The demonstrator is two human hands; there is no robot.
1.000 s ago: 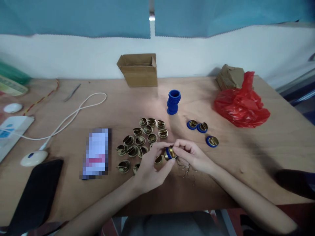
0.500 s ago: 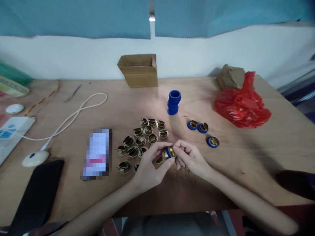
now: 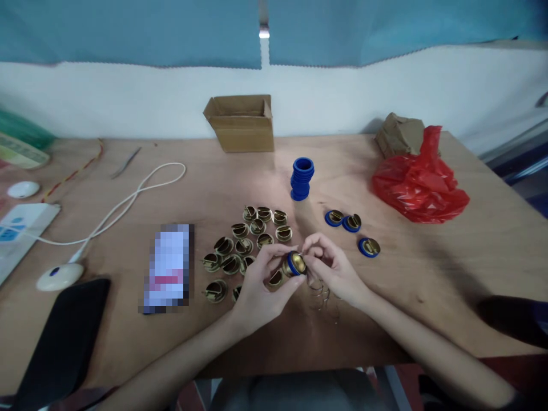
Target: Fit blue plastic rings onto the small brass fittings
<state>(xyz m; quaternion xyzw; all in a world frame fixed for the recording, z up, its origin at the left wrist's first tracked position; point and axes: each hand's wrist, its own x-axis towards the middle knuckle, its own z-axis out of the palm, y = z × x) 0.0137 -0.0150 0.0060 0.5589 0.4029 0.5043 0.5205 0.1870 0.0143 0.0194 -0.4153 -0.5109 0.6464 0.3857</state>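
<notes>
My left hand (image 3: 261,285) pinches a small brass disc with a blue ring (image 3: 296,264) just above the wooden table (image 3: 449,268). My right hand (image 3: 331,268) meets it from the right, its fingertips pressed on the same piece. Several loose brass discs (image 3: 246,240) lie in a cluster just left of my hands. Thin wire rings (image 3: 322,295) lie on the table under my right hand. Three finished blue-ringed discs (image 3: 351,228) sit to the right. A stack of blue rings (image 3: 302,178) stands behind the cluster.
An open cardboard box (image 3: 241,121) stands at the back, a red plastic bag (image 3: 417,182) and brown packet (image 3: 400,134) at the back right. A white cable (image 3: 124,200), a blurred card (image 3: 168,267) and a black phone (image 3: 60,337) lie to the left.
Both hands have kept the blue-ringed disc between them and lifted it slightly. My right fingers have shifted on its edge. The wire rings under my right hand show more.
</notes>
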